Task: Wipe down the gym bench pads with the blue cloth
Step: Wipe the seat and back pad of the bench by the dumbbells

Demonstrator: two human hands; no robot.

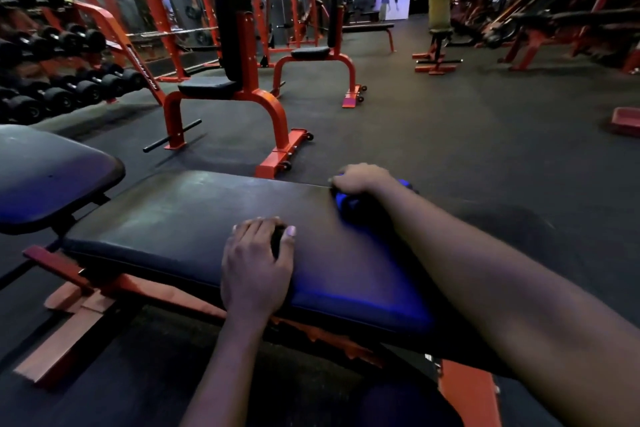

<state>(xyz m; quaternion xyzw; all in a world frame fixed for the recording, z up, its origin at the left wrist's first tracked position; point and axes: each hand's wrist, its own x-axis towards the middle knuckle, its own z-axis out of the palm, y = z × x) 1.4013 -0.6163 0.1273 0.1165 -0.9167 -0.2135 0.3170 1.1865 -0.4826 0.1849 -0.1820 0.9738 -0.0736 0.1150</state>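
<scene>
Black rubber flooring (450, 149) covers this dim gym, and nearest the camera it runs under the orange steel frame (86, 305) of an adjustable bench. On that frame lies the long black bench pad (173, 218), its near edge catching a blue sheen from the lighting. The left hand (258, 263) rests palm down on the near half of the pad, its grip slack: fingers straight and pointing away, thumb spread to the side, holding nothing. The right forearm crosses the pad's right end from the lower right corner, and the right hand (360, 180) sits at the pad's far edge with its grip closed, fingers curled down over the bunched blue cloth (346, 201). The cloth is pressed against the pad under that hand, and a bit of blue shows past the wrist on the far side. To the left, tilted up and apart from the long pad by a narrow gap, is the bench's second pad (45, 173), rounded at its corner. Beyond stand two orange upright seat benches with black cushions, the nearer one (232, 45) left of centre and the farther one (332, 21) behind it. A rack of black dumbbells (52, 80) lines the left wall. Farther off are a flat bench (367, 26), a bench with a yellowish back pad (439, 10), blurred orange machines at right, and a small standing person (384, 0) by a lit wall poster.
</scene>
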